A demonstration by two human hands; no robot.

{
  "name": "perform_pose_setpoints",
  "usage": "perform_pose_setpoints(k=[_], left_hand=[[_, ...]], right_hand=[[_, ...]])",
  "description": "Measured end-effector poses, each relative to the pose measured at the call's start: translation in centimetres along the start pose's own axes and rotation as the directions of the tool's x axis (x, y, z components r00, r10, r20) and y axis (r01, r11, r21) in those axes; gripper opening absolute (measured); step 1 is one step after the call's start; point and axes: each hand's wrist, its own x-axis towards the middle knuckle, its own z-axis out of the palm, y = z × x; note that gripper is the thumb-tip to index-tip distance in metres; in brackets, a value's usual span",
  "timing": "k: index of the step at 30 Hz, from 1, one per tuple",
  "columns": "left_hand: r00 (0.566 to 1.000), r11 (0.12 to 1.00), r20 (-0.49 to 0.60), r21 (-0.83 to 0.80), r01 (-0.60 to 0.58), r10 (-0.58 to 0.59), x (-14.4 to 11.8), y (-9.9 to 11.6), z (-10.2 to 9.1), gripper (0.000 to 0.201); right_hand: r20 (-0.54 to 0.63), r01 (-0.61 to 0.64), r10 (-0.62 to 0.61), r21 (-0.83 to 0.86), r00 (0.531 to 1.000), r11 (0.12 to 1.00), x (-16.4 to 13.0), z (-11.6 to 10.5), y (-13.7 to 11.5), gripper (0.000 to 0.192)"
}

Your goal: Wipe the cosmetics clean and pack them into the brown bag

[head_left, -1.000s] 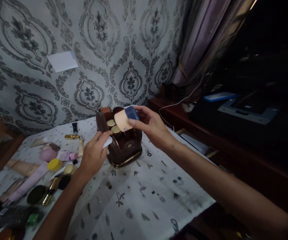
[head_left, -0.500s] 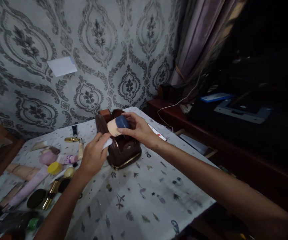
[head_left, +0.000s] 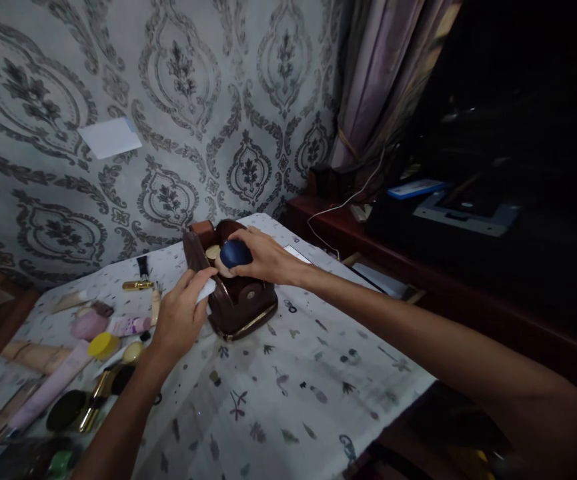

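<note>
A brown leather bag [head_left: 241, 313] stands unzipped on the patterned tablecloth. My right hand [head_left: 261, 257] is closed round a cream bottle with a dark blue cap [head_left: 235, 254], tilted at the bag's opening, its cream lower part dipping inside. Beside it in the bag shows a round pale-gold lid [head_left: 213, 253]. My left hand [head_left: 181, 313] is at the bag's left side, fingers closed on a white wipe or folded tissue [head_left: 207, 289]. Whether those fingers also grip the bag's edge I cannot tell.
Several cosmetics lie at the left, among them a yellow-lidded jar [head_left: 103, 346], a pink sponge [head_left: 89, 325], a lilac tube [head_left: 51, 387] and a green-capped bottle [head_left: 28, 460]. A phone [head_left: 297, 254] lies behind my right wrist. A white cable [head_left: 351, 200] hangs over the dark red furniture.
My right hand has lowered the bottle from above the bag into its opening. The pale-gold lid inside has come into sight. My left hand stays by the bag with the white thing.
</note>
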Motion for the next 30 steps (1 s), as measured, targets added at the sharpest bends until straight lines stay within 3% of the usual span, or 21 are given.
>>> perform_pose_setpoints(k=[7,10,14,18,21,30], left_hand=[[1.0,1.0,0.01,-0.001,0.011,-0.011,0.0,0.0,0.0,0.042],[1.0,1.0,0.004,-0.015,0.007,-0.007,-0.1,0.0,0.0,0.041],[1.0,1.0,-0.007,-0.02,0.008,-0.008,-0.1,0.0,0.1,0.043],[1.0,0.999,-0.003,-0.028,0.018,-0.018,-0.2,0.0,0.1,0.043],[1.0,0.999,-0.002,-0.035,0.021,-0.021,-0.2,0.1,0.0,0.042],[1.0,0.999,-0.011,-0.049,0.019,-0.019,-0.3,-0.1,0.1,0.042]], right_hand=[[0.179,0.039,-0.009,-0.168,0.984,0.985,1.0,-0.6,-1.7,0.052],[0.202,0.03,0.013,-0.212,0.979,0.977,1.8,-1.2,-2.3,0.049],[0.206,-0.011,0.047,-0.175,0.977,0.984,3.0,-2.0,-2.3,0.044],[0.239,0.0,0.027,-0.11,0.971,0.994,4.0,-2.4,-1.9,0.052],[0.307,0.041,-0.002,-0.121,0.952,0.992,4.2,-2.2,-1.8,0.053],[0.486,0.218,0.003,-0.397,0.874,0.891,3.9,0.1,-1.6,0.058]])
